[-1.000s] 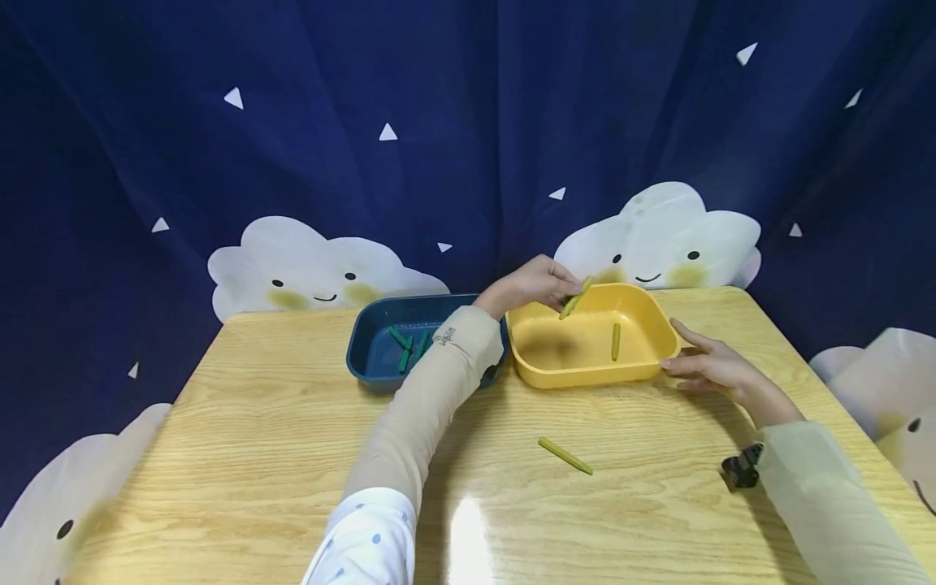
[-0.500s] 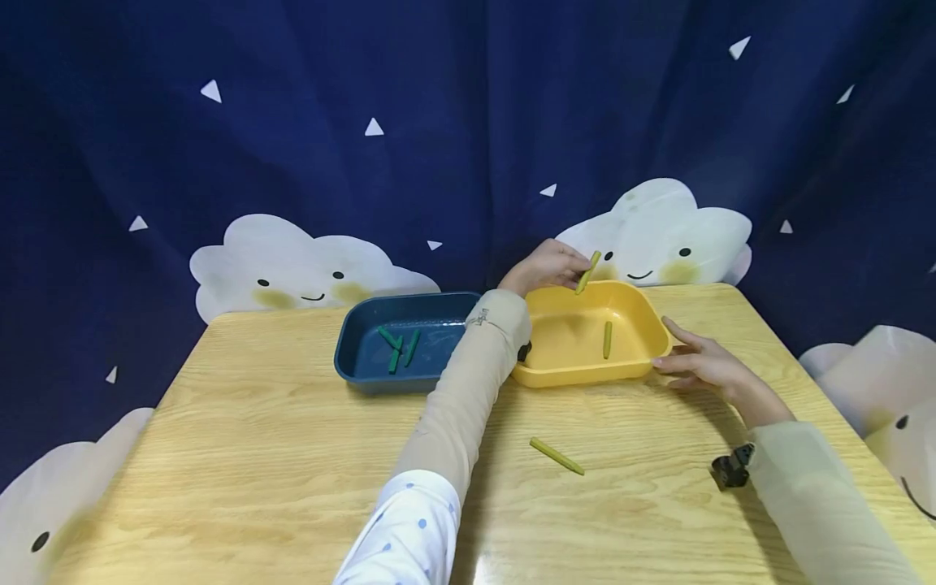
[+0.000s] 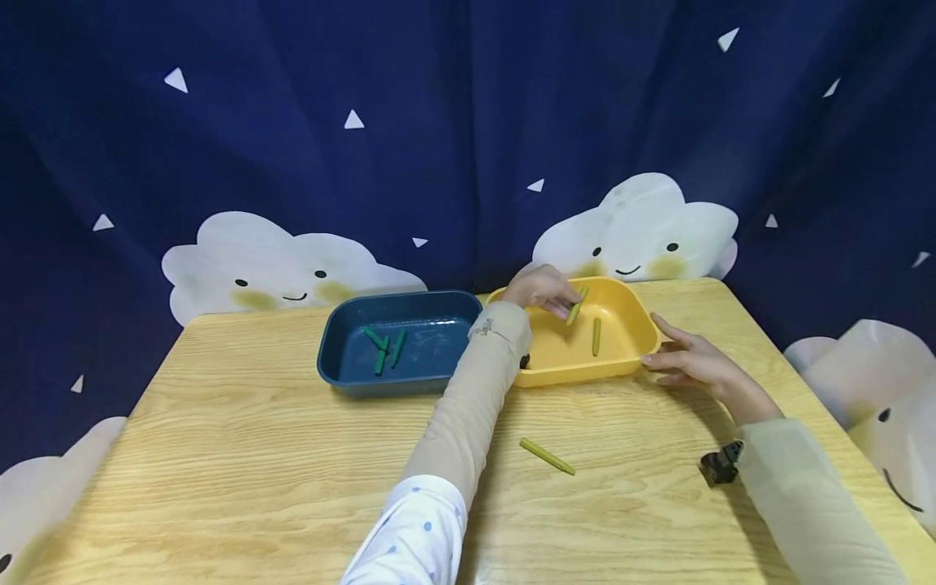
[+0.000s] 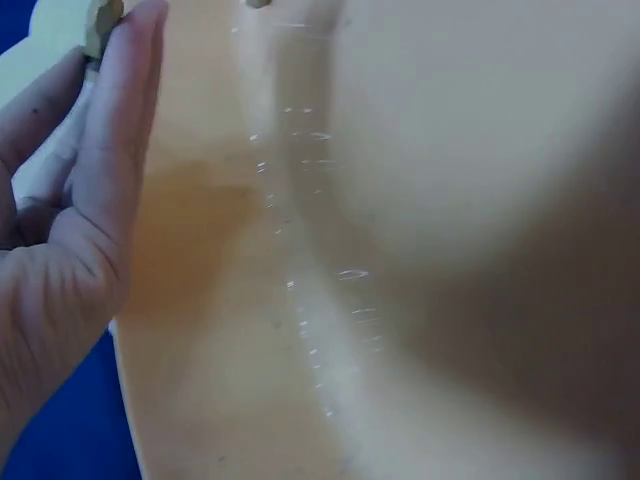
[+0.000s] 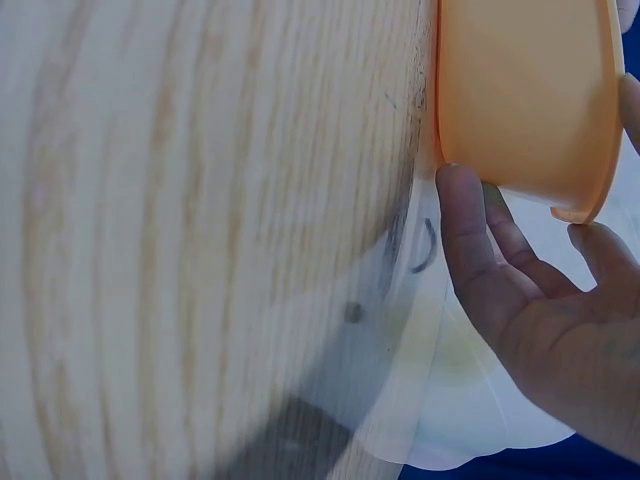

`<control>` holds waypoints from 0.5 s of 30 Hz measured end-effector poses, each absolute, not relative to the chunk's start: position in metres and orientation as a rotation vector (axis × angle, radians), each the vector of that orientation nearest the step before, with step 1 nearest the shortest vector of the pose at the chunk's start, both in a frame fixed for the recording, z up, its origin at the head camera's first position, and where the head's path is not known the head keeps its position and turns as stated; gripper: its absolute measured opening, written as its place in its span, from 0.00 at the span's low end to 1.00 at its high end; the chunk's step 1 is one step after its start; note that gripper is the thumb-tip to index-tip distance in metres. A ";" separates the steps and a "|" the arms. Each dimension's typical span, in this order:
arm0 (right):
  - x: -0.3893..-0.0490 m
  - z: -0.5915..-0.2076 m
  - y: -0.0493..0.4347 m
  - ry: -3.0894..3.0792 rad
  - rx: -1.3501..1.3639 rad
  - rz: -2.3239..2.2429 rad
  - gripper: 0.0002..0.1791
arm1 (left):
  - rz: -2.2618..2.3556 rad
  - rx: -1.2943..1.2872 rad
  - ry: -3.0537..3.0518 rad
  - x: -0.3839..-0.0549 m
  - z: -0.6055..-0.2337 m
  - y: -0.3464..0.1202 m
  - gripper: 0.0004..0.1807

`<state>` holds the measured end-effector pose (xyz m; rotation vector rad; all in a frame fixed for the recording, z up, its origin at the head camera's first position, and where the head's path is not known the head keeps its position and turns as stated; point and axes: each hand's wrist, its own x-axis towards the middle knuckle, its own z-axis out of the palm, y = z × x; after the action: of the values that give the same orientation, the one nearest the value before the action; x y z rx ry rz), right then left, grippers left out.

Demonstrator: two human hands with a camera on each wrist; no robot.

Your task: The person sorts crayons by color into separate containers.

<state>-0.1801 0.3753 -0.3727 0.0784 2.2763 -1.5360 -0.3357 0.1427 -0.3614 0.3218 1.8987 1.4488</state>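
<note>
My left hand pinches a yellow crayon over the yellow bin. In the left wrist view this crayon stands between thumb and fingertips, above the bin's floor. A second yellow crayon lies inside the bin. At the bin's right end, my right hand has its fingers spread, fingertips against the outer wall. The right wrist view shows these fingertips at the bin's wall, low and near the rim. A third yellow crayon lies on the table in front.
A dark blue bin stands left of the yellow one, with several green crayons in it. Both bins sit near the back edge of the wooden table. Behind hangs a navy curtain with clouds. A black wrist camera hangs under my right sleeve.
My left hand has moved right from beside the blue bin, rose with the crayon, then came down into the yellow bin's opening. The right hand stays at the bin's end. The head view shifts slightly.
</note>
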 end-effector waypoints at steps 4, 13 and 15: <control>-0.179 -0.373 0.374 2.263 0.076 -1.539 0.53 | 1.346 0.305 1.986 -0.332 -0.368 0.144 0.05; -0.179 -0.371 0.375 2.260 0.089 -1.539 0.52 | 1.261 0.295 2.035 -0.328 -0.366 0.147 0.05; -0.179 -0.372 0.375 2.253 0.093 -1.538 0.52 | 1.276 0.331 1.990 -0.328 -0.364 0.147 0.07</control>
<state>-0.1790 0.3752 -0.3717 0.0934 2.2528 -1.5381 -0.3284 0.1470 -0.3638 0.3305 1.9899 1.2765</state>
